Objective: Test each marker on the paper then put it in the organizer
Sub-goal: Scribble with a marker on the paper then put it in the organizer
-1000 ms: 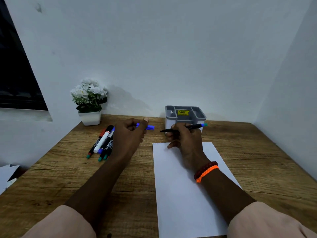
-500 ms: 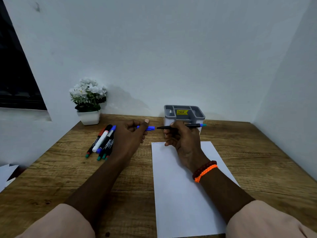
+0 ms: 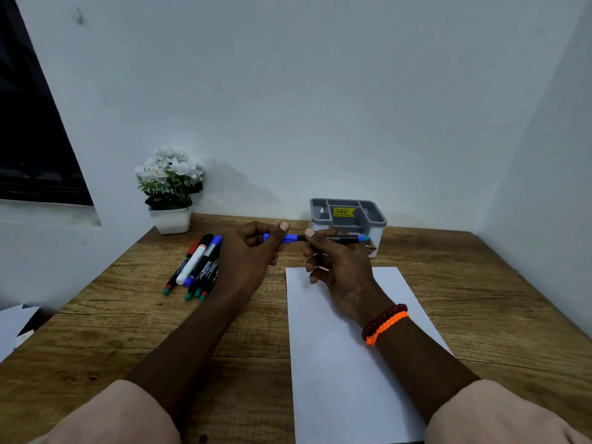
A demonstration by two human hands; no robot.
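My right hand (image 3: pixel 342 267) pinches black marker (image 3: pixel 342 239) level above paper's (image 3: pixel 352 363) far edge; left hand (image 3: pixel 248 254) pinches blue cap (image 3: pixel 282 238) against tip, probably recapping. Organizer (image 3: pixel 347 203) behind, by desk's (image 3: pixel 96 331) far edge.

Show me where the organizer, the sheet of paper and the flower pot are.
organizer (image 3: pixel 347 219): head view, on its grey rim.
sheet of paper (image 3: pixel 333 363): head view, on its bare middle.
flower pot (image 3: pixel 171 221): head view, on its white front.
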